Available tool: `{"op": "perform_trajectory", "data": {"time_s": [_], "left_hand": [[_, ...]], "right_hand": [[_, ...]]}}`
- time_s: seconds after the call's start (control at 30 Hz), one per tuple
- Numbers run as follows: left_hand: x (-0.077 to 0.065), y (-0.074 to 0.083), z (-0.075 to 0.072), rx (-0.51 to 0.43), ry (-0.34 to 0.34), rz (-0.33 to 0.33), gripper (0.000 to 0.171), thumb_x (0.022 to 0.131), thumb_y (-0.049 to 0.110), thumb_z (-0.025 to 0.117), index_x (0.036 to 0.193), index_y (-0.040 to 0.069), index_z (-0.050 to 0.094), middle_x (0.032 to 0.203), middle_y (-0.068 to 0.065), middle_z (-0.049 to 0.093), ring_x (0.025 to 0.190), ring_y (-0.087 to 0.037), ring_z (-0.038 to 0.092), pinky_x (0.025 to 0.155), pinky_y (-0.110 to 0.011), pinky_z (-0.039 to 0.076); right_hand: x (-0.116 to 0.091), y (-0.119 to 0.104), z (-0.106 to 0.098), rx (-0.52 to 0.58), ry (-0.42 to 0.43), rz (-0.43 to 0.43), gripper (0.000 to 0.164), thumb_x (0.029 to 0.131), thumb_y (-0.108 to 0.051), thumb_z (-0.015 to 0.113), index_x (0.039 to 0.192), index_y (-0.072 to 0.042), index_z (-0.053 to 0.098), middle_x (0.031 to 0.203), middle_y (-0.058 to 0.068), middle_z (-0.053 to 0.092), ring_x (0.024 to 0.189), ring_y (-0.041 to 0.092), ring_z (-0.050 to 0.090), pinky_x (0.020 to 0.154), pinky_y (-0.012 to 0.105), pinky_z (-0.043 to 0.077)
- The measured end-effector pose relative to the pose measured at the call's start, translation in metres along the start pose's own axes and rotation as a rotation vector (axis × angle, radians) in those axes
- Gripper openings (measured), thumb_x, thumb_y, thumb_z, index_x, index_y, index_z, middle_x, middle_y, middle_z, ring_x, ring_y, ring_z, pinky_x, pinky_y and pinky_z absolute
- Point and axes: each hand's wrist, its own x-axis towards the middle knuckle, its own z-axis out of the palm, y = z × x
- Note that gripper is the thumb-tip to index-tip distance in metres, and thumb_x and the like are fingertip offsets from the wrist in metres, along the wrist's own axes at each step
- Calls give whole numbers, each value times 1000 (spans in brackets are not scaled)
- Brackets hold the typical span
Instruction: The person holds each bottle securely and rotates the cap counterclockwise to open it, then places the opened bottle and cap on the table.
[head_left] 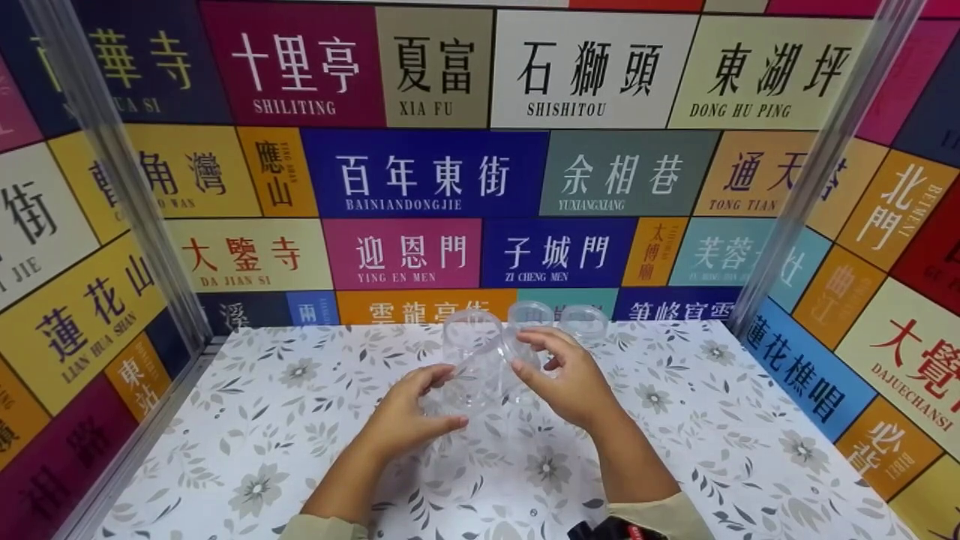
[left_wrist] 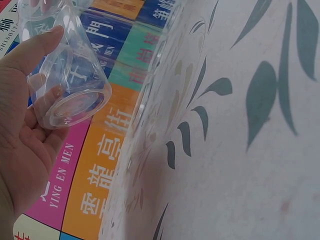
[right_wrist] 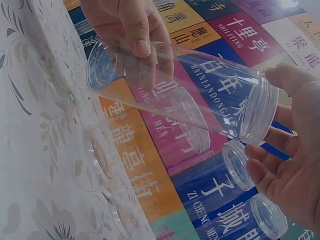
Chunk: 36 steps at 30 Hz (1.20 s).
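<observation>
Left hand (head_left: 411,411) holds clear jar (right_wrist: 197,90) near its base, thumb one side, fingers other; right hand (head_left: 571,381) grips the rim end. Jar's tilted, up over the flowered table (head_left: 300,427). Behind it, three more jars (head_left: 585,322); beyond, wall (head_left: 420,176) of coloured signs.

We look across a white tabletop (head_left: 247,427) printed with gray flowers and leaves, backed by a wall of colorful signs (head_left: 480,176) in Chinese characters, among them a maroon panel (head_left: 296,67) reading SHILITING, with silvery posts (head_left: 109,150) at both rear corners.
</observation>
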Motion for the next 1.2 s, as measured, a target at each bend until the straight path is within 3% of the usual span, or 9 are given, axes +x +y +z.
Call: {"op": "perform_trajectory", "data": {"time_s": [0.2,0.43,0.7,0.97,1.2], "left_hand": [[0,-1,0,-4,-4,-12,84,77,60,92,150,37,57,152,7,63,146,-27,56,126,-58,42],[1,-3,1,1,0,-5,85,77,61,91,150,37,57,151,8,64,144,-25,57,126,-55,43],[2,-5,1,-13,-3,8,84,80,56,91,152,31,57,150,5,65,143,-26,58,125,-55,44],[1,-2,2,-24,-11,-28,86,78,58,92,152,34,57,151,6,64,145,-28,56,126,-56,42],[0,0,3,-39,-26,-48,87,77,61,92,152,35,56,152,10,62,148,-26,54,128,-58,39]], "right_hand": [[-2,0,-1,21,-27,7,41,101,-39,74,141,-34,69,155,-10,61,140,21,59,109,49,57],[-2,3,-1,15,-43,15,42,102,-33,73,143,-39,67,157,-12,59,144,21,56,112,54,55],[-2,3,-1,43,-63,-23,46,102,-20,70,146,-34,65,159,-12,58,149,21,53,114,54,52],[0,2,-1,28,-5,28,47,98,-38,77,144,-34,66,152,-8,61,129,22,60,102,47,55],[2,2,0,-55,19,101,53,95,-57,75,142,-35,67,142,-4,64,101,21,59,81,36,54]]}}
